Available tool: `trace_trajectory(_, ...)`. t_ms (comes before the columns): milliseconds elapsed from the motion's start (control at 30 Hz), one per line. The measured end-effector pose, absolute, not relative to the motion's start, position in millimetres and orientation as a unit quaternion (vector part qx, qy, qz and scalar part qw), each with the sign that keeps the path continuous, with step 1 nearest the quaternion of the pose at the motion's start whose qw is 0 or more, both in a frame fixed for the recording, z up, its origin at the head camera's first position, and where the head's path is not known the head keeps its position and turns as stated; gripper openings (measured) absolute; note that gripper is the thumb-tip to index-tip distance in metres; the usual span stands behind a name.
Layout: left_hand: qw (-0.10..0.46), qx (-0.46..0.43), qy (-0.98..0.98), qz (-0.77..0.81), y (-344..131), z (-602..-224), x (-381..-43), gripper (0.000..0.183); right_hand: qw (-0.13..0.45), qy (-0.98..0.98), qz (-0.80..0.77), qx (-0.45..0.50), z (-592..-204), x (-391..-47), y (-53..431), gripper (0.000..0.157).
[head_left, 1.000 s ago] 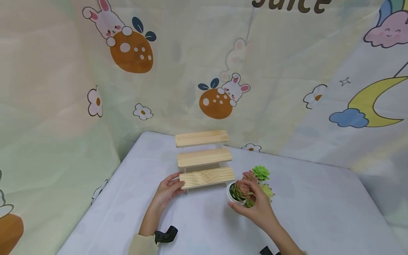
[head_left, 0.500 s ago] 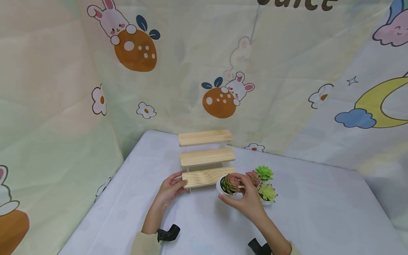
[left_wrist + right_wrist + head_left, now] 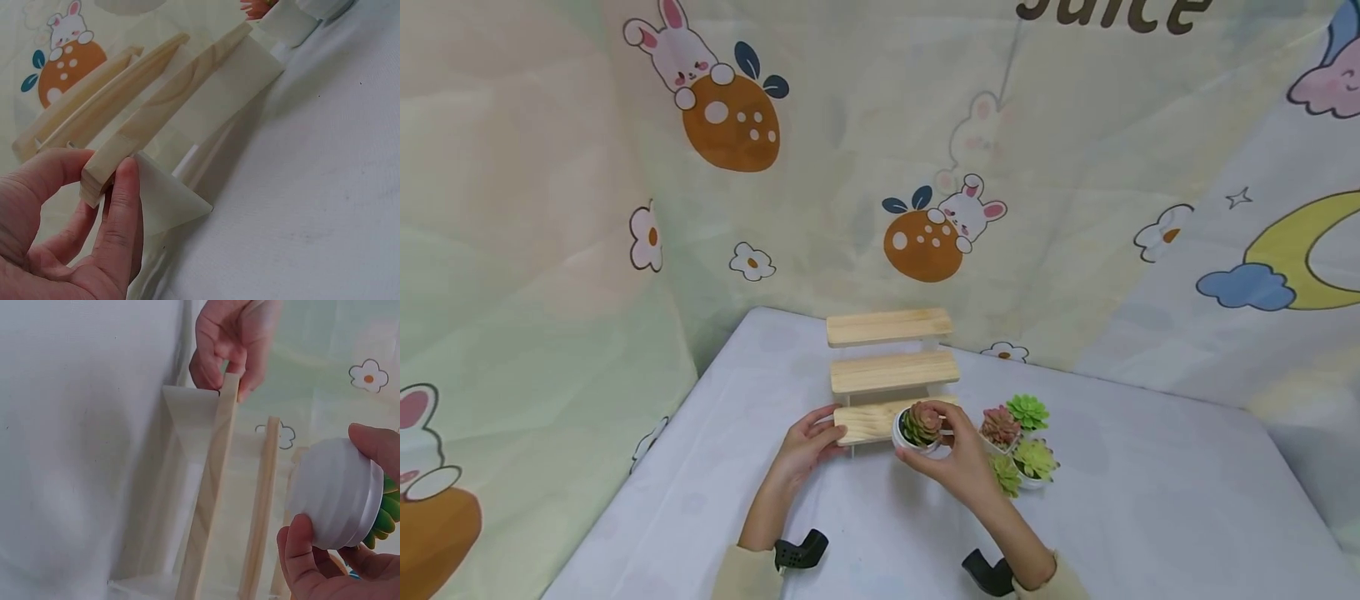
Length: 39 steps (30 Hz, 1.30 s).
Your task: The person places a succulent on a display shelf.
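Note:
A three-tier wooden display stand (image 3: 895, 371) with pale translucent supports stands on the table. My left hand (image 3: 805, 442) pinches the left end of its lowest board (image 3: 169, 97), thumb and fingers on either side of the wood. In my right hand (image 3: 962, 462) is a potted succulent (image 3: 921, 423), reddish on top with green lower leaves. Fingers and thumb grip its round white pot (image 3: 337, 494) from the sides. The plant overlaps the lowest board in the head view, and in the right wrist view the pot shows clear of the boards.
Right of the stand several more potted succulents sit close together: a bright green one (image 3: 1027, 412), a pinkish one (image 3: 1001, 426) and yellow-green ones (image 3: 1035, 458). A white cloth (image 3: 1135, 500) covers the table. Behind it hangs a printed fabric backdrop (image 3: 1060, 167).
My right hand has carried the potted succulent leftward, from beside the other plants to the front of the lowest board. The left hand keeps its pinch on the board's end.

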<state>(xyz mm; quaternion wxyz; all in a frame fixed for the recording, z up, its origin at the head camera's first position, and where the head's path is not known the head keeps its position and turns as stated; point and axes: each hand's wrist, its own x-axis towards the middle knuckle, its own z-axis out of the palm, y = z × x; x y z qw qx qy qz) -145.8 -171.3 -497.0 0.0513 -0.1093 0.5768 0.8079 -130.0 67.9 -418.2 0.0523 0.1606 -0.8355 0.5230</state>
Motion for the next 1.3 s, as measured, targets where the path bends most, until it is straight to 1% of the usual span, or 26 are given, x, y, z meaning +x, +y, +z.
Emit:
trace_trajectory(300, 0.049, -0.104, 0.584, 0.804, -171, -497, -147, 0.051, 0.038, -0.843, 0.514, 0.156, -426, -138, 55, 0.066)
trace_trajectory(600, 0.043, -0.102, 0.589, 0.801, -174, -496, -147, 0.051, 0.04, -0.834, 0.525, 0.166, -435, -149, 45, 0.064)
trace_trajectory(1033, 0.053, -0.104, 0.584, 0.803, -171, -498, -145, 0.051, 0.053, -0.833, 0.531, 0.148, -450, -156, 32, 0.061)
trace_trajectory(1300, 0.058, -0.112, 0.587, 0.8, -172, -500, -146, 0.052, 0.056, -0.832, 0.531, 0.15, -454, -161, 28, 0.063)
